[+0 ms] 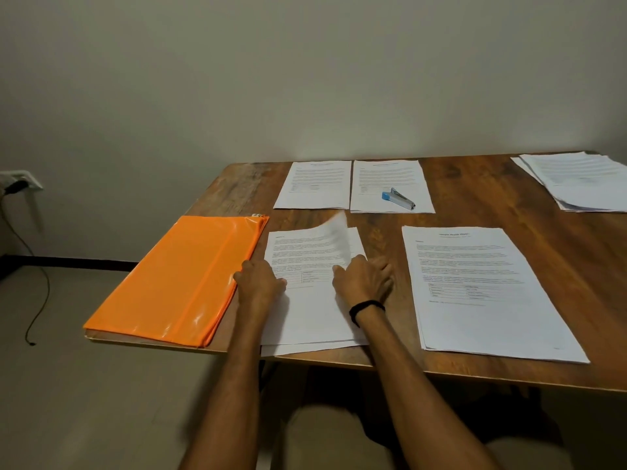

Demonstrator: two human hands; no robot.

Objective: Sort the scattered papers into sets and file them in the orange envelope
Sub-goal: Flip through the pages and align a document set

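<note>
Found the near stack of papers at the front edge of the table, just beside the orange envelope. Judged the sheets light, limp and slippery on one another; best squared and lifted by both long edges. Saw the left hand pressing flat on its left side and the right hand at the curled top sheet, grip lost in blur. Noted bare wood before the neighbouring stack.

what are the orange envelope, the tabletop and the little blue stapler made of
Orange envelope: looks like glossy plastic, going by the bright glare streaks and soft creases.
Tabletop: wood or wood-look laminate, brown grain with a dull sheen; which one is unclear.
Stapler: silvery metal body with a blue, probably plastic, end.
</note>
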